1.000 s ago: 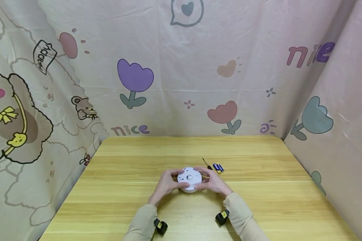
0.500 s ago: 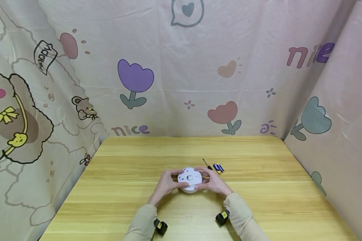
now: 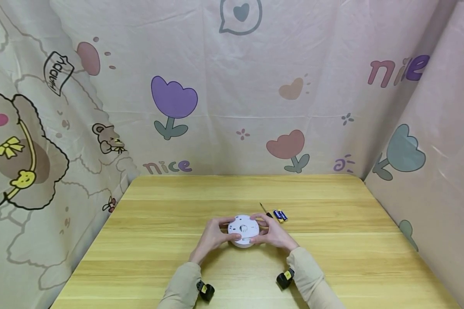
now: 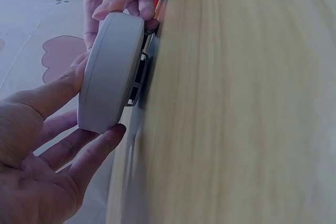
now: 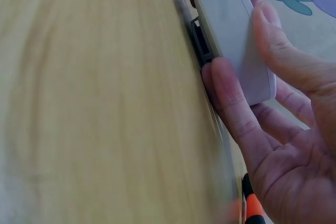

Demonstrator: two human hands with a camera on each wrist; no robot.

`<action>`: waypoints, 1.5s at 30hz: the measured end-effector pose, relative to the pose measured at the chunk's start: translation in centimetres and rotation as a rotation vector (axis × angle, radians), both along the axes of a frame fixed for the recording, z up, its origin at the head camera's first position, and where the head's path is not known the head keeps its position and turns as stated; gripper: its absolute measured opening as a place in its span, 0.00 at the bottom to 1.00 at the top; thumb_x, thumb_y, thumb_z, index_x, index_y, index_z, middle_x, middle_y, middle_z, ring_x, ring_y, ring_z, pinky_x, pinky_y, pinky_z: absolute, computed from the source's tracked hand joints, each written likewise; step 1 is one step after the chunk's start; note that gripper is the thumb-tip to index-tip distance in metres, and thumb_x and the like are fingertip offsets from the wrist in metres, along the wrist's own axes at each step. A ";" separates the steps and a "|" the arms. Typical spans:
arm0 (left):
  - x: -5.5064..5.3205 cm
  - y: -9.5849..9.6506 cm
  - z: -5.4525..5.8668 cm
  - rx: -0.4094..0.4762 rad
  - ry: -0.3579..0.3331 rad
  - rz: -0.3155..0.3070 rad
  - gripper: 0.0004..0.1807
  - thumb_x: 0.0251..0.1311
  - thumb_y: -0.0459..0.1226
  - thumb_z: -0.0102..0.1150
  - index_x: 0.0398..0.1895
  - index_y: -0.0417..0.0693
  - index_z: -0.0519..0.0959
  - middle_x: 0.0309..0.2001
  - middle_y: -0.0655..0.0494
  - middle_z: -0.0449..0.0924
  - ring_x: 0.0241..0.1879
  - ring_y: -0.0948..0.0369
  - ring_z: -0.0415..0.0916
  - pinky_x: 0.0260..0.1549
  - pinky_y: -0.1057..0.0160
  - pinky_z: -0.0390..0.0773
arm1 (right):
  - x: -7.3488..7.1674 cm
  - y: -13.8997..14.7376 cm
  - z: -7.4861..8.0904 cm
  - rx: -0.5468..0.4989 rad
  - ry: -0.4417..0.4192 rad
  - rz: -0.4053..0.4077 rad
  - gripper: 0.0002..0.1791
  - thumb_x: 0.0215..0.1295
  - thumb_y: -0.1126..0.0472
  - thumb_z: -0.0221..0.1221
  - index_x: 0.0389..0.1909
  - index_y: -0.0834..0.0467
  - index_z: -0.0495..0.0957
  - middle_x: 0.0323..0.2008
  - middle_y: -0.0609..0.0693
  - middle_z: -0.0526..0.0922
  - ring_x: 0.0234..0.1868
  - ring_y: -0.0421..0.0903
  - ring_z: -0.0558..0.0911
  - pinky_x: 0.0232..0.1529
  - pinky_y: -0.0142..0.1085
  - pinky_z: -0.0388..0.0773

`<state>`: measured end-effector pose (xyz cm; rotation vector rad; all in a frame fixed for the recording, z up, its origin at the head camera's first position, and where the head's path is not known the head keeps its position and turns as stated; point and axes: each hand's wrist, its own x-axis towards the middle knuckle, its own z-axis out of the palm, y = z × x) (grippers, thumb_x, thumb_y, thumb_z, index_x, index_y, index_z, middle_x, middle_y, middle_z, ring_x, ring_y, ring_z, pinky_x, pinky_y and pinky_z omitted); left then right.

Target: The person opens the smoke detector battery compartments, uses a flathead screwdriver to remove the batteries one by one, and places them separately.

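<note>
Both hands hold a round white smoke detector (image 3: 244, 228) low over the middle of the table, its flat face with small slots turned up. My left hand (image 3: 213, 236) grips the left rim, thumb on the upper face and fingers curled round the far side and beneath. On the opposite rim, my right hand (image 3: 275, 234) does the same. In the left wrist view the pale side wall of the smoke detector (image 4: 113, 72) shows edge-on, with a dark vented cage (image 4: 138, 80) on its underside. The right wrist view shows the fingers (image 5: 231, 90) supporting it from below.
Just beyond the right hand lie a screwdriver (image 3: 267, 212) and two blue batteries (image 3: 280, 215) side by side. Its black and orange handle (image 5: 253, 203) appears in the right wrist view. A printed curtain (image 3: 232, 86) hangs behind the wooden table (image 3: 158, 206).
The left thumb has shifted slightly on the smoke detector's upper face. Otherwise the hands, smoke detector, screwdriver and batteries stay practically where they were.
</note>
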<state>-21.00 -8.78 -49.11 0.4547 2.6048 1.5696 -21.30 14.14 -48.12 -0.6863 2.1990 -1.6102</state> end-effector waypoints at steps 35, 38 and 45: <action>0.0 0.0 -0.1 0.026 0.001 -0.015 0.34 0.37 0.44 0.70 0.51 0.42 0.74 0.48 0.45 0.78 0.43 0.54 0.79 0.41 0.64 0.80 | 0.3 0.0 0.0 -0.022 -0.018 -0.005 0.38 0.45 0.68 0.65 0.59 0.64 0.59 0.58 0.70 0.66 0.35 0.52 0.82 0.35 0.41 0.83; 0.1 -0.1 0.0 0.032 0.003 -0.015 0.34 0.37 0.44 0.70 0.51 0.42 0.74 0.48 0.45 0.78 0.44 0.53 0.78 0.42 0.63 0.80 | 0.4 -0.1 0.2 -0.017 -0.013 -0.009 0.38 0.45 0.68 0.65 0.59 0.64 0.59 0.59 0.70 0.65 0.33 0.52 0.82 0.34 0.43 0.82; 0.1 -0.1 0.0 0.044 -0.011 -0.008 0.34 0.37 0.43 0.71 0.53 0.45 0.73 0.51 0.48 0.77 0.46 0.53 0.77 0.46 0.61 0.79 | 0.0 0.0 -0.8 -0.050 -0.029 0.006 0.39 0.47 0.67 0.64 0.60 0.62 0.57 0.60 0.70 0.63 0.30 0.51 0.82 0.33 0.50 0.81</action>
